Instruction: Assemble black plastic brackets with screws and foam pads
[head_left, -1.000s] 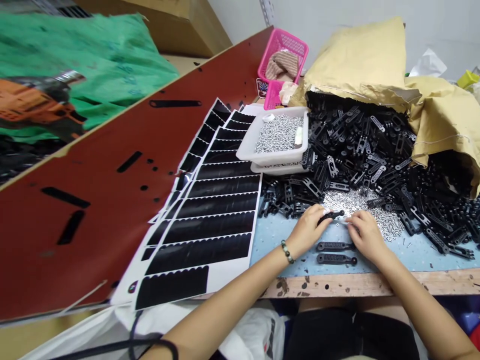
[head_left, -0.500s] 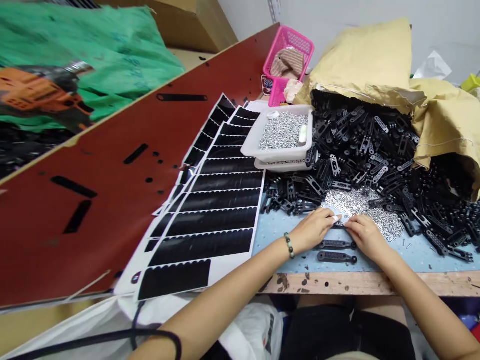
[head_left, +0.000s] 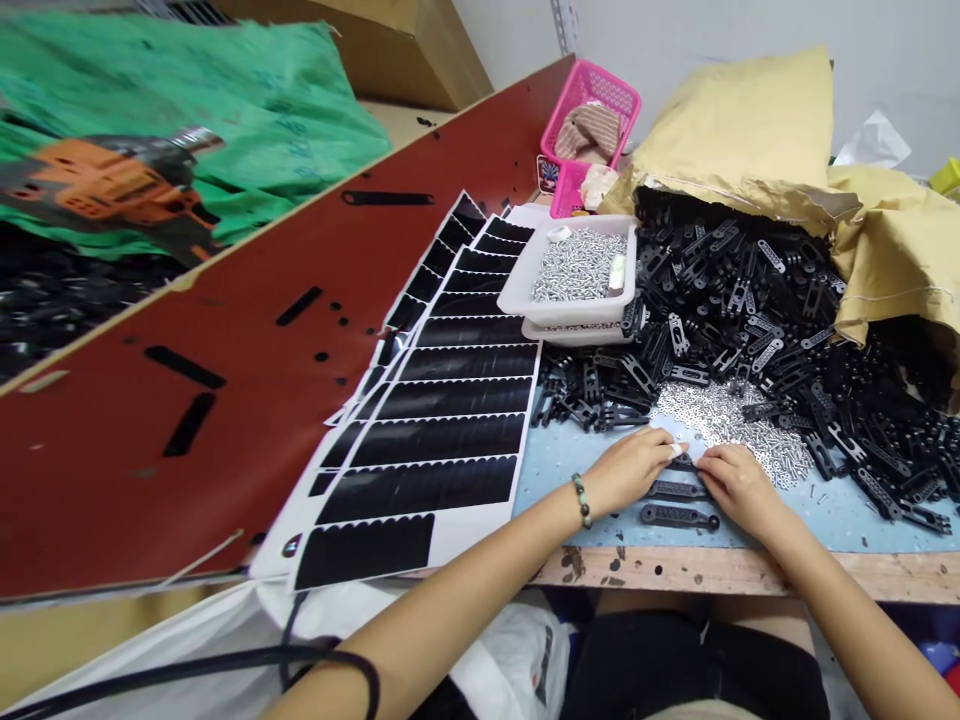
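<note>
My left hand (head_left: 630, 470) and my right hand (head_left: 739, 488) meet low on the blue-grey work surface (head_left: 840, 525), fingertips close together. Between them a black slotted bar (head_left: 683, 462) is mostly hidden by my fingers. My left fingertips, one wrapped in white tape, pinch it. My right fingers press against its far end, and whatever they hold is hidden. Just below lie two similar black bars (head_left: 677, 490) (head_left: 679, 516). Small silver screws (head_left: 731, 430) are spread just beyond my right hand.
A large heap of black parts (head_left: 750, 320) spills from a torn kraft paper bag (head_left: 739, 125). A white tray of screws (head_left: 577, 270) stands left of it. Black-and-white sticker sheets (head_left: 439, 420) lie over a red board (head_left: 187, 350). The wooden table edge (head_left: 675, 570) runs in front.
My hands have come down and closer together, lowering the black bar towards the two lying bars. The whole view has shifted slightly to the right.
</note>
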